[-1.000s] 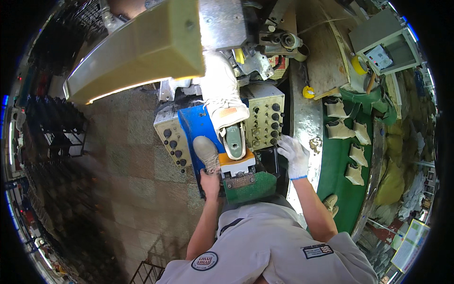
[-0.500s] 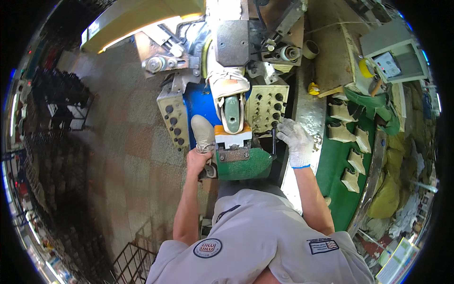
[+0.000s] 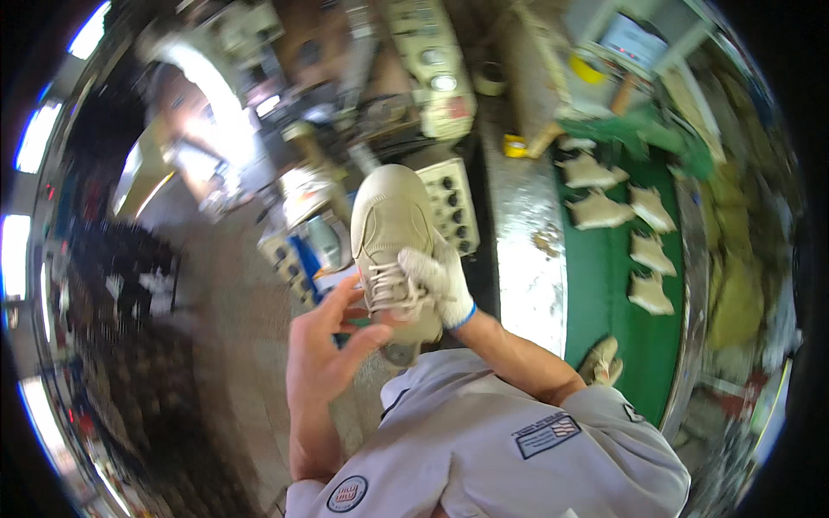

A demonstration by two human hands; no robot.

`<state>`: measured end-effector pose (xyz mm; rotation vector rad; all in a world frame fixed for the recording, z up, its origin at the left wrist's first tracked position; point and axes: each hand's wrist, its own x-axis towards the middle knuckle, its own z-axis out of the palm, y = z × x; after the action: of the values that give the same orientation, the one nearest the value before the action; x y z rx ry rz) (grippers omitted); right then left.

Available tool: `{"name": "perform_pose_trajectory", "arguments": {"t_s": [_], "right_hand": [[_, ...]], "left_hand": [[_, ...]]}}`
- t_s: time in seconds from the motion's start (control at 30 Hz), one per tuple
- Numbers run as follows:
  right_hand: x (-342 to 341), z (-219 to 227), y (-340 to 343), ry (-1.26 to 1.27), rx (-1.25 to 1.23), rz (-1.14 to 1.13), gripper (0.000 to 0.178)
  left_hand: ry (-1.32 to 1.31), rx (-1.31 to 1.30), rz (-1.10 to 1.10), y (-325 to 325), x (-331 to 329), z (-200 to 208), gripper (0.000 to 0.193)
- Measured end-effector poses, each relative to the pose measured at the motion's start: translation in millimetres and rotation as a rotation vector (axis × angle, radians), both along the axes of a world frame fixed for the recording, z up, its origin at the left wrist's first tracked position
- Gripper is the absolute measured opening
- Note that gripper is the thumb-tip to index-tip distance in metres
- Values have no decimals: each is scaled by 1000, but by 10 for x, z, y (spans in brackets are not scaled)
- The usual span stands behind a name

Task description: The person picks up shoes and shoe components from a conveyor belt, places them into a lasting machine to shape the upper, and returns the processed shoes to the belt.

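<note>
A beige lace-up shoe upper [image 3: 393, 211], toe pointing away from me, is held up in front of my body. My right hand [image 3: 440, 276], in a white knit glove with a blue cuff, grips it along its right side with the thumb over the laces. Beside its left edge my bare left hand [image 3: 324, 350] has fingers and thumb apart, the tips close to the laces and heel opening; whether they touch it is unclear. Behind, a second pale shoe [image 3: 304, 192] with a green last [image 3: 324, 242] sits in the machine, blurred.
Machine control boxes with black knobs [image 3: 449, 203] stand beyond the shoe. To the right runs a metal ledge [image 3: 527, 250], then a green conveyor belt [image 3: 587, 298] with several beige uppers [image 3: 649, 252] and one shoe [image 3: 600, 361]. A yellow tape roll [image 3: 587, 69] lies farther back.
The shoe has risen from beside the machine to in front of me. My right hand has left the machine's side and taken hold of it; my left hand has loosened. The view has turned right.
</note>
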<state>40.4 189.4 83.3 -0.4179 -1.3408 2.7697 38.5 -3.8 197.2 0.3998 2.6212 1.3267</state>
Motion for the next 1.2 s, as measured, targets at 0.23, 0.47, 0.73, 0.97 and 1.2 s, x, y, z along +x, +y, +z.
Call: {"name": "perform_pose_trajectory", "arguments": {"t_s": [0.23,0.47,0.73,0.97,1.2], "right_hand": [[1102,-1734,2511,-206,-458,-393,27],[3591,-3211,4225,-523,-541,-787,31],[3966,-3265,5365,-1565,800,-997,77],[3997,-3888,6369,-933,134,-1597,61],[4121,-3627,6162,-697,-251,-1432,60]], "left_hand": [[225,31,532,-108,-754,-1028,61],[163,-247,375,-121,-1483,-1967,81],[123,-326,511,-80,-1269,-1955,33],[10,-380,509,-196,-1438,-1876,30],[-214,-342,447,-1084,-1347,-2017,28]]}}
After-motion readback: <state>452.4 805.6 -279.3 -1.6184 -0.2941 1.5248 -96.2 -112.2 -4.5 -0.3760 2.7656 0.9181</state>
